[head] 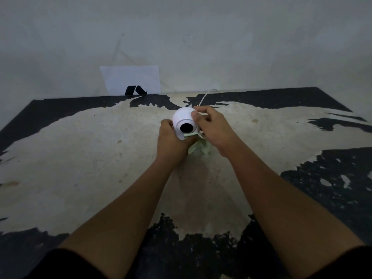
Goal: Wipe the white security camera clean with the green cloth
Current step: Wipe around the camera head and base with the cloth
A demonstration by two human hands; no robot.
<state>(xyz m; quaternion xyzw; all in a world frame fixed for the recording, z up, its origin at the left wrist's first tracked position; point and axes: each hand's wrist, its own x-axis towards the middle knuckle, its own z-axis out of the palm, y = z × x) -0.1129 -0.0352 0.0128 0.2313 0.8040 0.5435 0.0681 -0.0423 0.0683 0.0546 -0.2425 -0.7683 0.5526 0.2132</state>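
A: One view only, worn on the person's head, wide-angle, tilted forward and down.

B: So the worn tabletop (84,158) fills the lower frame?

A: Yes, with the wall (201,37) curving across the top. Both forearms enter from the bottom edge; the left hand (171,141) and right hand (213,127) sit near centre, at arm's length.

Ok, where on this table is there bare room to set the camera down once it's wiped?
The table is bare over its whole left side, from the left hand out to the edge. The right side past the right hand is bare too. The crowded part is the middle: the camera, the green cloth under it, and its white cable running back towards the wall.
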